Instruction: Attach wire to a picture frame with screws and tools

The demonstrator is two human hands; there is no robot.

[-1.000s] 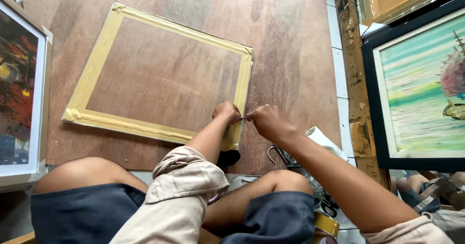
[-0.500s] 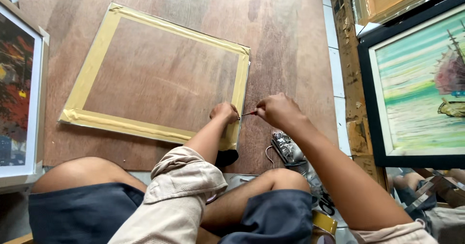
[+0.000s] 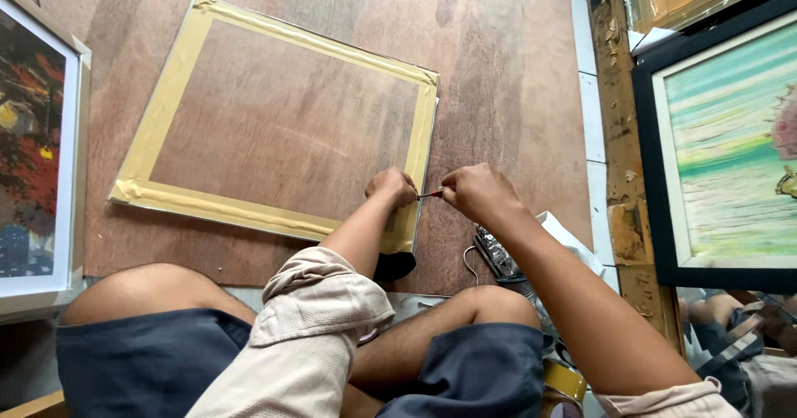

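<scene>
A picture frame lies face down on a plywood board point(image 3: 498, 69), its brown backing point(image 3: 282, 127) edged with yellow masking tape point(image 3: 162, 111). My left hand point(image 3: 390, 187) presses on the frame's near right corner. My right hand point(image 3: 473, 192) is closed on a small red-tipped tool point(image 3: 430, 194), whose point touches the frame's right edge beside the left hand. Both arms reach over my knees.
A framed dark painting point(image 3: 33, 152) stands at the left. A black-framed seascape painting point(image 3: 730, 144) leans at the right, beside a worn wooden strip point(image 3: 618, 136). A metal tool point(image 3: 498, 256) and a yellow tape roll point(image 3: 564, 381) lie near my right knee.
My right hand has shifted slightly along the frame's right edge with the tool. The view has drifted a little. The left hand stays on the corner.
</scene>
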